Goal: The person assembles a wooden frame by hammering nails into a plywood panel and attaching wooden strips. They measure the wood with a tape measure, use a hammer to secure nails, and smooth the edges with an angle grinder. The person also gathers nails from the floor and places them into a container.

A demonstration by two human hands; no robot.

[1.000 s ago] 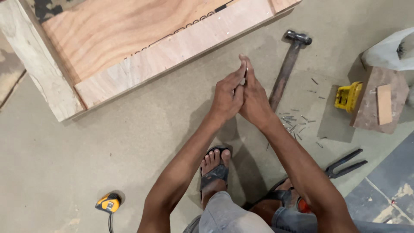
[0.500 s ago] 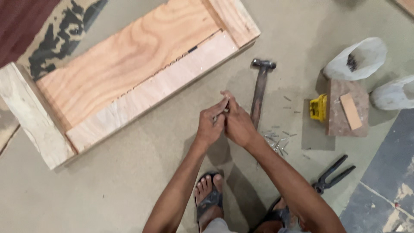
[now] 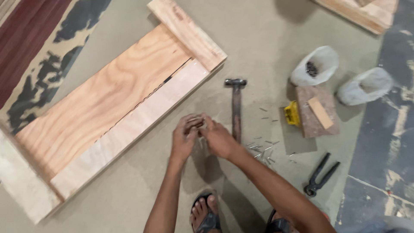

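a pale plywood panel [image 3: 108, 108] framed with light wood lies on the floor. beside it, a hammer [image 3: 236, 108] and loose nails [image 3: 261, 149]. left hand [image 3: 184, 137] and right hand [image 3: 219, 139] meet, fingers curled around something small, too blurred to identify.

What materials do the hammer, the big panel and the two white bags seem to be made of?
Hammer: dark, dull metal head; brownish handle, probably wood, possibly rusty steel.
Panel: bare, unfinished wood, probably plywood, with visible grain and pale solid battens.
White bags: thin, crinkled, translucent plastic film.
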